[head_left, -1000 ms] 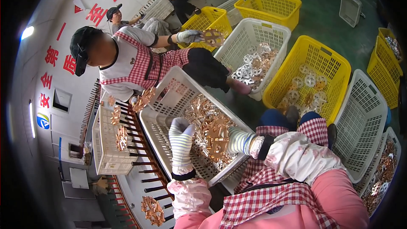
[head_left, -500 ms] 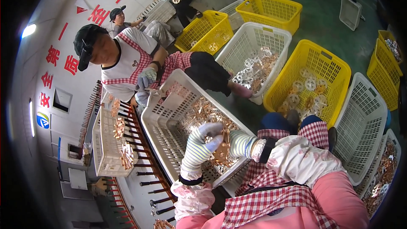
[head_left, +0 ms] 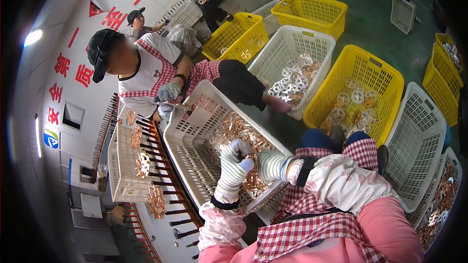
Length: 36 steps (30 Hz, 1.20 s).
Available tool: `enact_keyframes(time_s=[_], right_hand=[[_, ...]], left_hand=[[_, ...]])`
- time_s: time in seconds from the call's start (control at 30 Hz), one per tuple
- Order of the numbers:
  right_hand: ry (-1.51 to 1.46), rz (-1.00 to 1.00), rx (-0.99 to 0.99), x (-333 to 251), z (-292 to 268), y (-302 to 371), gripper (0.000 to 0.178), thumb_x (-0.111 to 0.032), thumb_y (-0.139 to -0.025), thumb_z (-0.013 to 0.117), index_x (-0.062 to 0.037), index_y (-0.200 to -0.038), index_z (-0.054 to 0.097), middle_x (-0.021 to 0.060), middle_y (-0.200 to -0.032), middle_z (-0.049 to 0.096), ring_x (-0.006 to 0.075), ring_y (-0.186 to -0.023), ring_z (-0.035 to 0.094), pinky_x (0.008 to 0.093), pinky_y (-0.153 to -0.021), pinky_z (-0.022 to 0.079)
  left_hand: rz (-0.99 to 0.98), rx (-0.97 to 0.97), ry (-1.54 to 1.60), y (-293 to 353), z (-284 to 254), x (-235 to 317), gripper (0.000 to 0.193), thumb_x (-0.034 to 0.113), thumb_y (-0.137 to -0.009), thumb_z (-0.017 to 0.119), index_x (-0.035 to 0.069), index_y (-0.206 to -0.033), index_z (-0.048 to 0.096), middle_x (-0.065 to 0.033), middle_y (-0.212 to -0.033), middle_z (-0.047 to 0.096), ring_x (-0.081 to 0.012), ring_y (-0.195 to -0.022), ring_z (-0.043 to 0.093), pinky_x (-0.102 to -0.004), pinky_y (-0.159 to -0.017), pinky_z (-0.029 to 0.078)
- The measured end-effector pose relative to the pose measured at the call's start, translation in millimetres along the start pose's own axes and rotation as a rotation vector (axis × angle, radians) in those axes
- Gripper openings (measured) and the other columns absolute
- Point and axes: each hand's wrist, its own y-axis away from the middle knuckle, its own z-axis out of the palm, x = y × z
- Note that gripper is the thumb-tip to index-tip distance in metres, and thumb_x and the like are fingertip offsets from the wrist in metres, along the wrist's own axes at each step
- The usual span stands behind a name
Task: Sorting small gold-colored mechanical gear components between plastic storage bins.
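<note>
My left hand (head_left: 235,165), in a striped knitted glove, is over the white crate of copper-coloured metal pieces with its fingers curled in. Close beside it is my right hand (head_left: 274,165), gloved alike, fingers bent toward the left one and partly hidden. Whatever lies between the fingertips blends with the heap of copper-coloured pieces (head_left: 229,131) behind. The white crate (head_left: 187,158) stands tilted in front of me, its near wall below my hands.
A co-worker's gloved hand (head_left: 169,91) works at the crate's far end. Dark-handled rods (head_left: 170,197) line the left side, near a white basket (head_left: 124,165). A yellow crate (head_left: 358,61) and a white crate (head_left: 419,131) stand on my right.
My left hand has turned and its fingers have curled further; the flat copper-coloured piece seen between my hands no longer shows clearly. Metal bunches along the rods appear at different places.
</note>
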Motion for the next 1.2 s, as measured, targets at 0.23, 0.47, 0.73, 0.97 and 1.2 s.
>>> enact_keyframes(time_s=[0.23,0.47,0.73,0.97,1.2], right_hand=[[0.016,-0.033,0.101,9,12,-3,0.023,-0.021,-0.071,0.068,-0.0001,-0.081,0.07,0.0194,-0.078,0.067,0.036,-0.078,0.065,0.0437,-0.071,0.052],[0.116,-0.418,0.257,83,77,-39,0.016,-0.019,-0.074,0.061,-0.006,-0.084,0.064,0.0143,-0.078,0.063,0.0306,-0.074,0.062,0.0404,-0.065,0.05],[0.354,-0.421,0.318,67,66,-34,0.013,-0.02,-0.078,0.059,-0.0118,-0.088,0.06,0.006,-0.077,0.061,0.0237,-0.071,0.06,0.037,-0.065,0.048],[0.025,-0.005,0.041,30,27,-16,0.033,-0.023,-0.078,0.069,-0.0075,-0.106,0.065,0.0076,-0.098,0.07,0.0241,-0.095,0.064,0.0366,-0.087,0.048],[-0.228,-0.039,0.286,18,13,5,0.025,-0.021,-0.067,0.075,-0.0036,-0.083,0.068,0.0179,-0.084,0.067,0.0334,-0.078,0.065,0.0402,-0.072,0.052]], left_hand=[[0.285,-0.059,-0.278,-1,2,3,0.014,-0.006,-0.059,0.053,0.003,-0.069,0.055,-0.0039,-0.069,0.056,-0.0137,-0.065,0.052,-0.0261,-0.062,0.042],[0.222,0.071,0.596,-9,-25,0,0.02,0.01,-0.064,0.066,0.01,-0.071,0.047,-0.0004,-0.067,0.046,-0.0126,-0.06,0.042,-0.0256,-0.055,0.034],[0.237,-0.007,-0.221,4,-32,11,0.029,-0.001,-0.072,0.061,0.002,-0.1,0.064,-0.0035,-0.096,0.059,-0.0154,-0.088,0.055,-0.0295,-0.082,0.044],[0.213,-0.34,-0.313,7,-2,31,0.013,0.0,-0.066,0.066,0.004,-0.076,0.061,-0.0051,-0.078,0.058,-0.0189,-0.075,0.058,-0.0293,-0.069,0.046],[0.04,0.112,-0.083,4,-33,20,0.016,-0.006,-0.07,0.063,0.005,-0.081,0.058,-0.0014,-0.078,0.057,-0.0101,-0.069,0.05,-0.0256,-0.064,0.044]])
